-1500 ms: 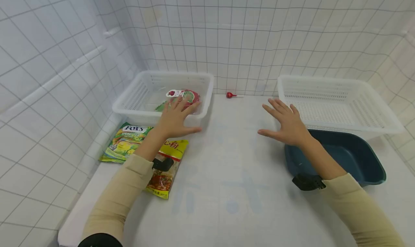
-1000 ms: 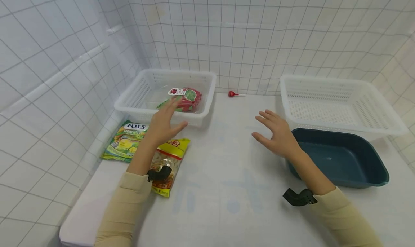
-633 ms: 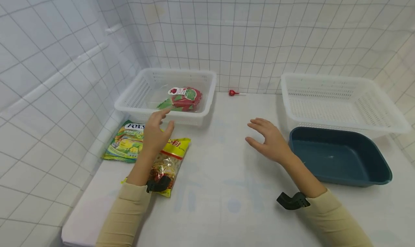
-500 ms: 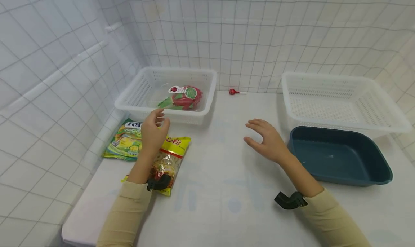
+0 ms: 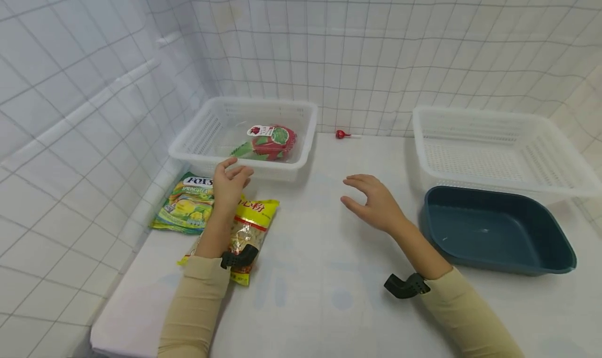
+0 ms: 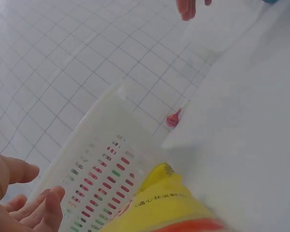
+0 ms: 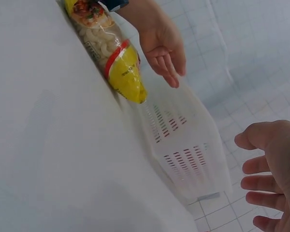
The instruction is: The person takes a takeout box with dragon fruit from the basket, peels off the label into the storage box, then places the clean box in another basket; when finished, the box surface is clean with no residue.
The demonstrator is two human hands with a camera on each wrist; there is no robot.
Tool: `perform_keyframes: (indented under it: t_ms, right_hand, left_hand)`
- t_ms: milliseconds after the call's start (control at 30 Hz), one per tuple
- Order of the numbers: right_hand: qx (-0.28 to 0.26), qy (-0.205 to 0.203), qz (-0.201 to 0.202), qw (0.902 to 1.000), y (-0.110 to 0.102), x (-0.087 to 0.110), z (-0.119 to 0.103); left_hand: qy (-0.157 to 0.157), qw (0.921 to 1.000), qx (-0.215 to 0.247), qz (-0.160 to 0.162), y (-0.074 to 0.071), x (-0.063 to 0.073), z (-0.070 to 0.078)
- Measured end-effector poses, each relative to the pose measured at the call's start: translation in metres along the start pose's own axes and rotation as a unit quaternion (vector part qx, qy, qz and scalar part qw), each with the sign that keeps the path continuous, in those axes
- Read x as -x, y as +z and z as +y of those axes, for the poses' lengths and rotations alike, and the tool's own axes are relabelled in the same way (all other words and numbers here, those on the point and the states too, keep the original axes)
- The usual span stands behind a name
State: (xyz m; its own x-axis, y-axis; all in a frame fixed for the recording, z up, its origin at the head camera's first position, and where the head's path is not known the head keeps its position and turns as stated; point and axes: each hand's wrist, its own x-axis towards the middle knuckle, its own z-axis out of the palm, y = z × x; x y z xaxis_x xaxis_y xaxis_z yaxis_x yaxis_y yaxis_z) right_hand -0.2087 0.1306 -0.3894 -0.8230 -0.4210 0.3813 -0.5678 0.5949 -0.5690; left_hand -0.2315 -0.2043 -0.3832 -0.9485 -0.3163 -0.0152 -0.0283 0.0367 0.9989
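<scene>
My left hand (image 5: 229, 186) hovers by the front rim of the left white basket (image 5: 301, 165), fingers loosely bent and nothing held. Under that arm lies a yellow-ended bag of macaroni (image 5: 249, 230), partly hidden by the wrist. A green FOX'S candy bag (image 5: 185, 206) lies to its left, partly covered by the hand. Inside the basket sits a clear package with red and green contents (image 5: 273, 142). My right hand (image 5: 373, 204) is held over the white table (image 5: 320, 274), thumb apart from the relaxed fingers, holding nothing.
Near the back wall lies a red lollipop (image 5: 340, 134) with a white stick. At the right, a white perforated basket (image 5: 470, 157) stands behind a dark teal tub (image 5: 494, 232). White gridded sheeting (image 5: 367, 60) surrounds the table at the back and sides.
Both hands have drawn back toward me from their spread, raised pose. My left fingers have bent and the hand has turned; my right hand has shifted left. The objects stay put.
</scene>
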Motion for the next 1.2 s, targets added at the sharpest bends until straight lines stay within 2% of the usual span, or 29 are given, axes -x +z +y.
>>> perform_keyframes:
  t_ms: [100,167,400,567,933,1200]
  right_hand:
    - [-0.006,-0.004,0.000,1.0000,0.001,-0.007,-0.004]
    - [-0.010,-0.005,-0.001,0.9999,0.001,-0.013,-0.007]
    - [-0.017,0.001,-0.013,0.9998,0.002,-0.033,-0.018]
    - [-0.017,-0.002,-0.020,0.9997,0.003,-0.048,-0.022]
    - [-0.025,0.011,-0.040,0.9988,0.010,-0.088,-0.034]
    - [-0.068,0.064,-0.034,0.9951,0.024,-0.124,-0.039]
  left_hand:
    - [-0.019,0.9985,0.050,0.003,0.002,-0.002,0.002]
    - [-0.024,0.9975,0.066,0.009,0.004,-0.004,0.003]
    - [-0.026,0.9960,0.074,0.044,0.006,-0.009,0.000]
    - [-0.026,0.9949,0.082,0.053,0.007,-0.011,-0.002]
    - [-0.053,0.9969,0.014,0.057,0.001,-0.016,0.008]
    - [-0.103,0.9921,-0.007,0.071,0.006,-0.023,0.016]
